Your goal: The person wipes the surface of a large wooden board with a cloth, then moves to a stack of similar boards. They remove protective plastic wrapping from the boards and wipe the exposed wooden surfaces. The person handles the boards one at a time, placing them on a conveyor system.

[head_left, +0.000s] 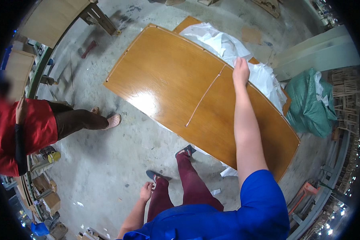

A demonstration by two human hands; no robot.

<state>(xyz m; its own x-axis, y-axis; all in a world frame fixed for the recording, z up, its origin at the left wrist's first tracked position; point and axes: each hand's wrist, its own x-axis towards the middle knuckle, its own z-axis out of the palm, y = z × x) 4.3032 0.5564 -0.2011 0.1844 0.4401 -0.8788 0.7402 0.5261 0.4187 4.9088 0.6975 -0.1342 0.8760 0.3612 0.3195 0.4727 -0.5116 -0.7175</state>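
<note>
A large glossy brown wooden panel (168, 68) with gently curved long edges lies in front of me at a slant. Across its face runs a thin pale cord (204, 96), from the far edge toward the near one. My right arm reaches over the panel, and my right hand (241, 73) is closed at its far edge, beside crumpled white sheeting (220, 39). What those fingers grip is hidden. Low beside my left thigh hangs my left hand (146, 192), its fingers loosely bent and apart, with nothing visible in them.
A person in a red top (34, 124) stands at the left. Beyond the panel's right end sits a bulging green sack (312, 104), near a pale beam (316, 52). An orange tool (304, 196) lies at lower right. Cardboard boxes (50, 200) fill the lower left.
</note>
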